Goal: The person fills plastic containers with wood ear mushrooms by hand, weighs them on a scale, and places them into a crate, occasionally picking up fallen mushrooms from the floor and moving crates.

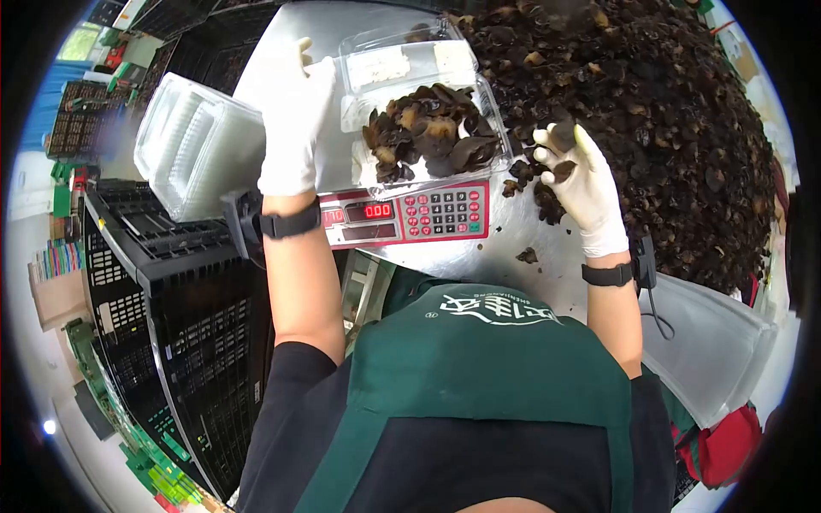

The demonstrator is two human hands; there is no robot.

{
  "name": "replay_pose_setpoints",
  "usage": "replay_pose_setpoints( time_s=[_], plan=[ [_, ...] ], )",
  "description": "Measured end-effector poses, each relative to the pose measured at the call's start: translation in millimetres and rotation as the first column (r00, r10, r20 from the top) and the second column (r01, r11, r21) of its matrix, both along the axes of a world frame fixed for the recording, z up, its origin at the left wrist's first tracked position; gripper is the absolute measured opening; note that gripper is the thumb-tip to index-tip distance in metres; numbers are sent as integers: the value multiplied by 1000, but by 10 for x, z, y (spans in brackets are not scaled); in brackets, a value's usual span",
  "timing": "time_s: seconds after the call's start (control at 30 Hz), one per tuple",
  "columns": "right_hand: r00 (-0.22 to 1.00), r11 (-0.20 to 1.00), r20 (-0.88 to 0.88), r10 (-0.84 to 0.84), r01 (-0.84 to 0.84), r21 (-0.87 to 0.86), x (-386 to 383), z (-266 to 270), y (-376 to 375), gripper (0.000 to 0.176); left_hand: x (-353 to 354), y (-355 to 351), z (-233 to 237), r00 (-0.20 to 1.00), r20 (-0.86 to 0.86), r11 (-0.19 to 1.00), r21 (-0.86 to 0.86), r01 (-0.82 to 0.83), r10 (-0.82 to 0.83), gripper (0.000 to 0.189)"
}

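Observation:
My left hand (295,128), in a white glove, is beside the left edge of a clear plastic clamshell box (505,128). Its fingers look stretched out and apart, though they blur into the bright table. Dark wood ear mushrooms (432,132) fill the box, whose lid is folded back at the far side. The box rests on a red and white digital scale (475,209) with 0.00 on its lit display. To the right, my gloved right hand (590,188) is palm up, its fingers curled around a few wood ear pieces (562,137).
A large heap of wood ear mushrooms (650,145) covers the right of the metal table (445,252). Nested clear boxes (201,145) stand at the left, above black plastic crates (145,256). A translucent plastic bin (710,342) sits at the lower right.

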State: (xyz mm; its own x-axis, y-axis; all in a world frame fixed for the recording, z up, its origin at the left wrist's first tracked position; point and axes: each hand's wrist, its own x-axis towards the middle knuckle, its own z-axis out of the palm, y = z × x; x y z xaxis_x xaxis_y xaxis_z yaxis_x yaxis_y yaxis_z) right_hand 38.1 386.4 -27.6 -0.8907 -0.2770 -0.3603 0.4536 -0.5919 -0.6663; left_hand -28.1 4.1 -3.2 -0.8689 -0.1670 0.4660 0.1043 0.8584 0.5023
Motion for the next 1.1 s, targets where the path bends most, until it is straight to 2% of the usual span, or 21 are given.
replay_pose_setpoints(
  time_s=[0.07, 0.1, 0.2, 0.23, 0.27, 0.33, 0.37, 0.4, 0.47, 0.5, 0.53, 0.6, 0.7, 0.8, 0.9, 1.0, 1.03, 1.1],
  plan=[
    [994, 998, -86, 65, -65, -6, -56, -57, 31, 36, -288, -35, -102, 983, 125, 973, -203, -108, 135, 56],
    [995, 993, -87, 53, -43, 110, -49, -60, 37, 37, -411, -75, -278, 979, 140, 961, -252, -112, 150, 66],
    [969, 942, -183, 164, -99, 320, 40, 27, 76, 23, -528, 3, -368, 922, 337, 952, -294, -89, 190, 69],
    [973, 913, -165, 162, -85, 399, 100, 114, 45, 22, -548, -3, -418, 932, 324, 976, -193, -102, 162, 68],
    [958, 889, -226, 177, -57, 454, 153, 150, 18, 25, -546, -26, -448, 942, 308, 989, -93, -112, 135, 67],
    [925, 741, -170, 339, -151, 655, 217, 353, -28, 28, -524, -42, -438, 969, 240, 985, 147, -91, 54, 63],
    [904, 706, -210, 371, -128, 696, 244, 347, -107, 26, -460, -10, -369, 983, 186, 958, 282, -55, 2, 59],
    [827, 658, -379, 414, 16, 753, 266, 388, -245, 25, -374, 24, -299, 991, 127, 913, 409, -11, -45, 57],
    [756, 530, -360, 547, 21, 848, 259, 458, -413, 25, -45, 358, 141, 997, 46, 812, 583, 27, -66, 47],
    [702, 512, -420, 575, 92, 854, 252, 435, -485, 31, 142, 471, 303, 998, 2, 748, 661, 51, -69, 44],
    [682, 333, -310, 663, 102, 937, 225, 476, -525, 36, 306, 485, 352, 996, -6, 775, 628, 75, -91, 42],
    [689, 438, -390, 610, 117, 891, 247, 372, -570, 43, 603, 503, 419, 991, -21, 821, 557, 124, -135, 40],
    [705, 393, -355, 614, 117, 912, 222, 397, -592, 47, 990, 509, 411, 984, 31, 927, 341, 155, -176, 36],
    [682, 357, -323, 657, 96, 929, 185, 482, -597, 47, 1115, 562, 367, 984, 11, 867, 475, 153, -180, 34],
    [654, 224, -222, 723, 82, 971, 156, 520, -610, 45, 1126, 554, 304, 986, -14, 855, 496, 152, -167, 35],
    [532, 193, -453, 716, 472, 860, 160, 357, -665, 42, 1104, 569, 279, 992, -28, 882, 454, 124, -125, 38],
    [520, 189, -470, 713, 503, 843, 143, 311, -680, 41, 1097, 576, 278, 994, -34, 897, 429, 112, -107, 38],
    [496, 178, -505, 706, 566, 805, 71, 237, -700, 40, 1081, 695, 316, 981, -192, 943, 329, 45, 21, 42]
  ],
)
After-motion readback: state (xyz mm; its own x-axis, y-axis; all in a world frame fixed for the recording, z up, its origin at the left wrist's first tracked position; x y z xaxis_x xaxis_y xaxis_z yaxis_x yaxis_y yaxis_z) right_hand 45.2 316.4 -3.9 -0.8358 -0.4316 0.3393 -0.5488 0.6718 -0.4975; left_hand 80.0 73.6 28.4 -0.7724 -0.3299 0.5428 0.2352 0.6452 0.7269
